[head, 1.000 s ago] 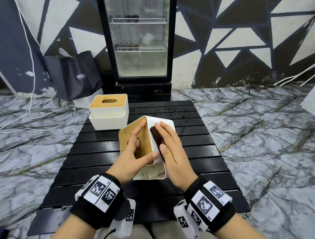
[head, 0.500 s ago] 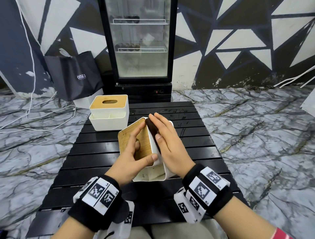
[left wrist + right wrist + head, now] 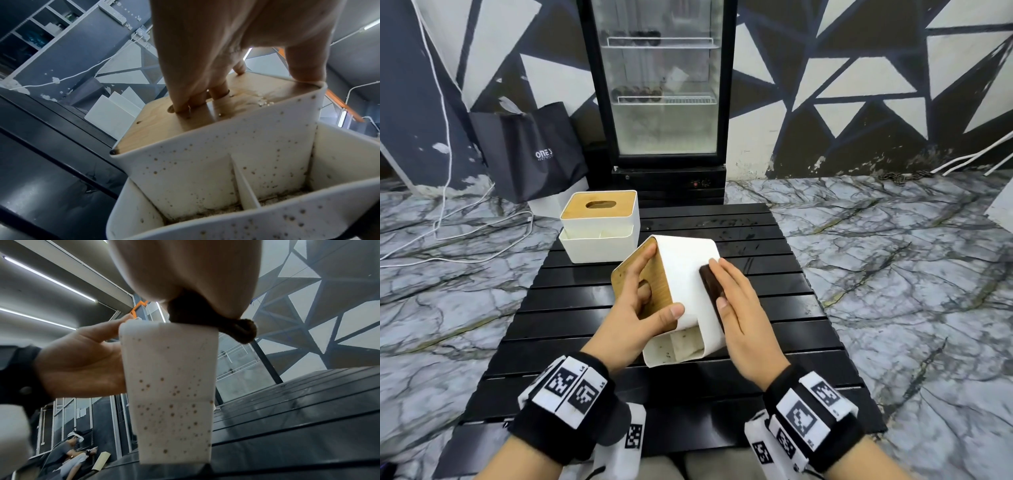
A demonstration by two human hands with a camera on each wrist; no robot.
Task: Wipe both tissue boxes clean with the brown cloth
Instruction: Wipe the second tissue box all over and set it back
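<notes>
On the black slatted table (image 3: 774,274) a white tissue box (image 3: 681,270) with a wooden lid stands tilted on one end, its brown-speckled lower tray toward me. My left hand (image 3: 643,301) grips it, fingers hooked into the lid's slot and thumb on the lid's near corner. With straight fingers, my right hand (image 3: 736,301) presses the folded brown cloth (image 3: 710,284) flat against the box's white side. The left wrist view shows the left hand's fingers (image 3: 205,97) in the slot of the box (image 3: 205,170). In the right wrist view the cloth (image 3: 236,331) bulges from under my palm onto the box (image 3: 170,386). A second tissue box (image 3: 599,226) stands upright at the table's back left.
A glass-door fridge (image 3: 661,96) stands behind the table and a black paper bag (image 3: 530,154) leans on the wall to its left. White cables (image 3: 448,240) trail over the marble floor on the left. A seated person (image 3: 69,452) shows far off in the right wrist view.
My right hand slid the cloth up the box's side toward the far end, then back down toward me. The box has turned a little, showing more of its white face.
</notes>
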